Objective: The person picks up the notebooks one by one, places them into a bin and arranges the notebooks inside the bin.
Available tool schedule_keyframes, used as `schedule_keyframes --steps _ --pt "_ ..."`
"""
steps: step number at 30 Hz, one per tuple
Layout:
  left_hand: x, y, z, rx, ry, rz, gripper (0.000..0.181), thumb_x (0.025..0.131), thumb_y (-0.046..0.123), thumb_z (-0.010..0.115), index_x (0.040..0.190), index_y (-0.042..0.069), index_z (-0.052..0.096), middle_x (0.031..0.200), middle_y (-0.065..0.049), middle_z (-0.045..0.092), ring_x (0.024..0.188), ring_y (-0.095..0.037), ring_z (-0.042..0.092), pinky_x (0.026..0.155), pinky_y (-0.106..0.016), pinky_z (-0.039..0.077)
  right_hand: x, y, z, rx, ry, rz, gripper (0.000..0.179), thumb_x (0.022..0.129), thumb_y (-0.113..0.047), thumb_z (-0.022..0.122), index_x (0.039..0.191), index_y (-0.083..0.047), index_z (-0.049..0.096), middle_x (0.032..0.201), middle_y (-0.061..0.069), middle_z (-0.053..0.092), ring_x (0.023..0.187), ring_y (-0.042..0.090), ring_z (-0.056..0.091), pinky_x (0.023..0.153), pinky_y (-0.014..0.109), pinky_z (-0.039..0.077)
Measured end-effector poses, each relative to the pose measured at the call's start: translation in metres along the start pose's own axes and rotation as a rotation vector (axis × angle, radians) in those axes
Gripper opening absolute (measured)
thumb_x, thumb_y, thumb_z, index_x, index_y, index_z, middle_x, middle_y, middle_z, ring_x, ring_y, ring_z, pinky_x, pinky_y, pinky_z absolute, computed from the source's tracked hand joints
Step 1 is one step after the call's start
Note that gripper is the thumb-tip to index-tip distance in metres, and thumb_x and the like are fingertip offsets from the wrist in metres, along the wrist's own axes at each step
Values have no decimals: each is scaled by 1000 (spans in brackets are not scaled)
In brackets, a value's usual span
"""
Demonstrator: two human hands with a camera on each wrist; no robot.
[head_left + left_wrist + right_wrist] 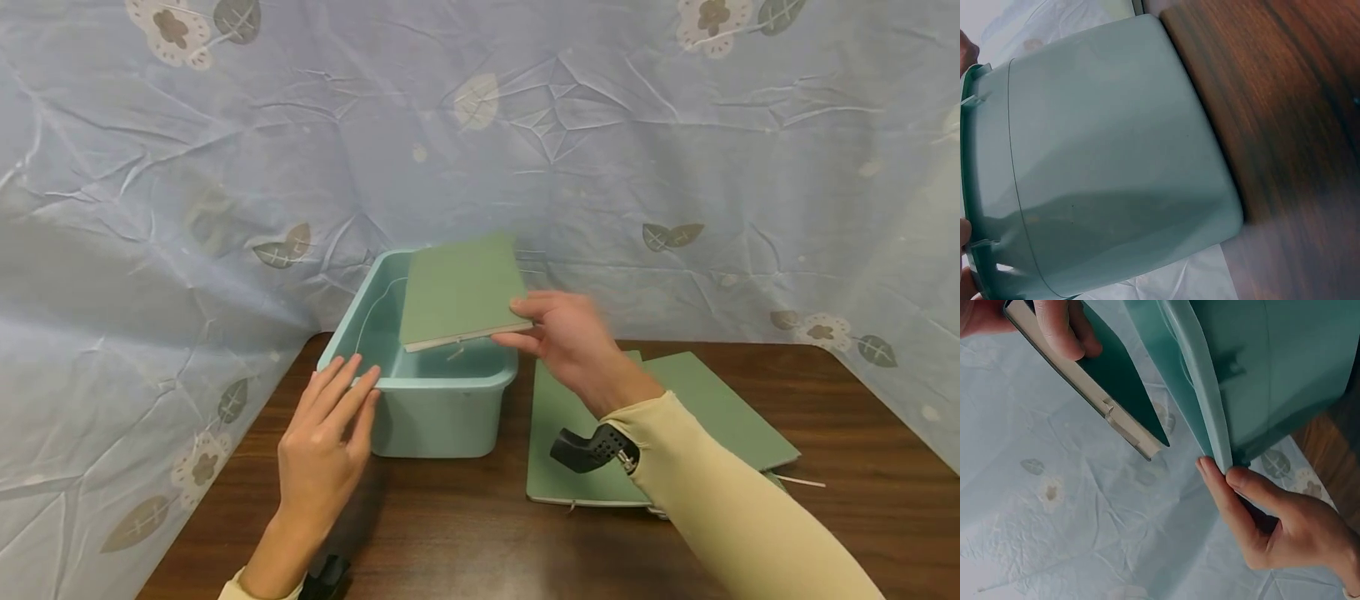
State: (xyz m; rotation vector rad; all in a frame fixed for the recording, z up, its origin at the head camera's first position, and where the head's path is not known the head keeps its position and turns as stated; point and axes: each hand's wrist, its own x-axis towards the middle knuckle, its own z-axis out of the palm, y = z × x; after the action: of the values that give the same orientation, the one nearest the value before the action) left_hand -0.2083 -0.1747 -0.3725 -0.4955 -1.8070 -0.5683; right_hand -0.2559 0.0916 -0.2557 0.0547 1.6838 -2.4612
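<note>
A green hardcover notebook (461,287) with a ribbon marker is held over the light teal plastic bin (438,421), tilted above its opening. My right hand (570,346) grips it at the near right corner, thumb on top and fingers beneath. At the bin's near left corner my left hand (324,442) holds the rim. The right wrist view shows that thumb (1244,481) outside the rim and the fingers inside, pinching it. There the notebook's page edges (1104,406) face the camera. In the left wrist view the bin's outer wall (1110,144) fills most of the picture.
More green notebooks (716,408) lie overlapping on the brown wooden table (465,533) right of the bin, partly behind my right forearm. One ribbon (798,481) sticks out from them. A pale blue floral cloth (555,167) hangs behind and beside the table.
</note>
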Motion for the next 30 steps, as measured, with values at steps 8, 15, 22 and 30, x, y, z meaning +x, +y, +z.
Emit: schedule_keyframes --steps 8,15,22,30 --pt "-1 1 1 -1 4 -11 31 84 6 75 115 8 75 123 -12 70 117 -37 64 114 -44 43 15 17 28 58 35 7 29 91 10 57 120 10 57 108 11 55 84 24 66 81 39 63" --pt "-1 1 2 -8 13 -8 30 83 4 75 113 7 75 122 -13 70 116 -38 64 111 -50 46 25 25 37 113 45 31 26 90 11 56 116 11 59 118 15 58 98 30 66 79 41 64" --pt "-1 1 2 -10 12 -12 30 83 5 75 113 7 75 122 -13 71 116 -38 64 115 -43 42 28 27 37 130 58 25 26 90 10 56 116 11 58 116 15 60 103 30 67 78 40 64" --pt "-1 0 2 -7 5 -10 30 84 6 74 114 7 75 123 -13 70 117 -38 64 116 -44 42 28 28 37 115 58 13 29 90 10 57 119 12 57 121 16 59 104 32 67 76 39 64"
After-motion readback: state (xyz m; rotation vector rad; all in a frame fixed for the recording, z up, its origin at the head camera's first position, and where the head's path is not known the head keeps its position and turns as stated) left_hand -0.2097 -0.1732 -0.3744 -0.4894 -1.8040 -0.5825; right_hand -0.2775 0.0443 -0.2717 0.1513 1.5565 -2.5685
